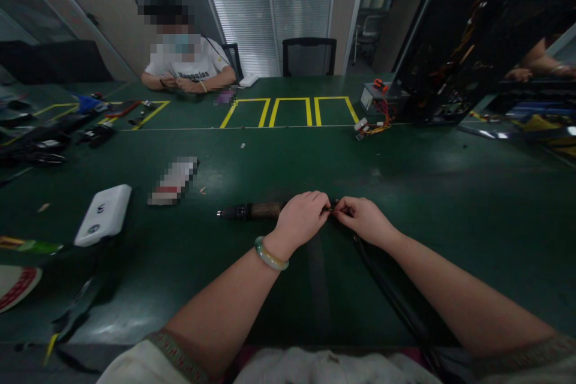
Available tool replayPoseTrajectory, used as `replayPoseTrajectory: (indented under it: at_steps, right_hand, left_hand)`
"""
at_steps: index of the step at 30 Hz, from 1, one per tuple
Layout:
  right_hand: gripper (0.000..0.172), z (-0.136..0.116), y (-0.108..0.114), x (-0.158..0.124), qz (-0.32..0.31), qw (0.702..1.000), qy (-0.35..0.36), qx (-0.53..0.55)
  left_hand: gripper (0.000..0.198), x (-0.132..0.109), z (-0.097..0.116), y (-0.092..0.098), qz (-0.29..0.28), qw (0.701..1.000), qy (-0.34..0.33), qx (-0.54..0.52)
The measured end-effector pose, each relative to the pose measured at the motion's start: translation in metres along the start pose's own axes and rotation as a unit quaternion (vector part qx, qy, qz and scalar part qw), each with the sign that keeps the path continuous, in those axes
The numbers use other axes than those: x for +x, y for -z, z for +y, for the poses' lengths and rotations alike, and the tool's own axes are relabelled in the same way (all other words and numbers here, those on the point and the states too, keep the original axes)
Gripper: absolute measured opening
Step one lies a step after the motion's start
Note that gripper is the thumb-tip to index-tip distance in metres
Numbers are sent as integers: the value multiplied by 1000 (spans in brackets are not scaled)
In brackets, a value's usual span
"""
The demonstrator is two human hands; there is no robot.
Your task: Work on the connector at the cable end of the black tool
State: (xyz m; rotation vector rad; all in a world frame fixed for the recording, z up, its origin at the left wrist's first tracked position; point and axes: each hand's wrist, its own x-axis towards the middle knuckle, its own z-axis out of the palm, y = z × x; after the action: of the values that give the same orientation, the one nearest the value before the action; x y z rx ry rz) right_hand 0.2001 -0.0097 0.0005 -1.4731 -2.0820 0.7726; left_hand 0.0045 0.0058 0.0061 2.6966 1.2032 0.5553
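A slim, round handheld tool (pixel 265 210) lies lengthwise on the green table, with a metal tip at its left, a black collar and a worn brown barrel. My left hand (pixel 302 216) covers its right end, fingers closed and curled around it. Thumb and fingertips of my right hand (pixel 366 219) pinch a thin wire (pixel 332 210), close against my left fingertips. The exact join between wire and tool is hidden by my fingers. From beneath my right hand a black cable (pixel 382 282) runs down toward the table's front edge.
Left of my hands are a white power bank-like box (pixel 104 216) and a blurred-out phone-shaped item (pixel 174 181). Dark tools and cables (pixel 40 138) crowd the far left. A metal box with wires (pixel 382 99) stands back right beside a black case (pixel 443 66). Another person (pixel 189 63) sits opposite.
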Motion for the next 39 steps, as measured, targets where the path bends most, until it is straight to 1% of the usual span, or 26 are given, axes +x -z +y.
replayPoseTrajectory:
  at_steps: [4,12,17,21,25,35,39]
  right_hand:
    - [11,2,-1,1,3,1000,11,-12]
    - [14,1,-3,0,12,1000,5,-22]
    - [9,0,-4,0,35,998,25,-48]
    - [7,2,-4,1,29,998,29,-42]
    - [9,2,-4,2,23,999,21,-42]
    - [12,1,-2,1,12,999,16,-34]
    - [12,2,-2,2,15,999,17,-28]
  left_hand:
    - [7,0,0,2,-3,1000,-7,-2]
    - [5,1,0,3,-5,1000,-16,-1]
    - [7,1,1,2,-1,1000,-15,10]
    - [6,1,1,1,-1,1000,-10,16]
    - [3,0,0,1,-6,1000,-20,15]
    - [11,-1,0,4,-10,999,-28,13]
    - [10,-1,1,5,-12,999,-31,22]
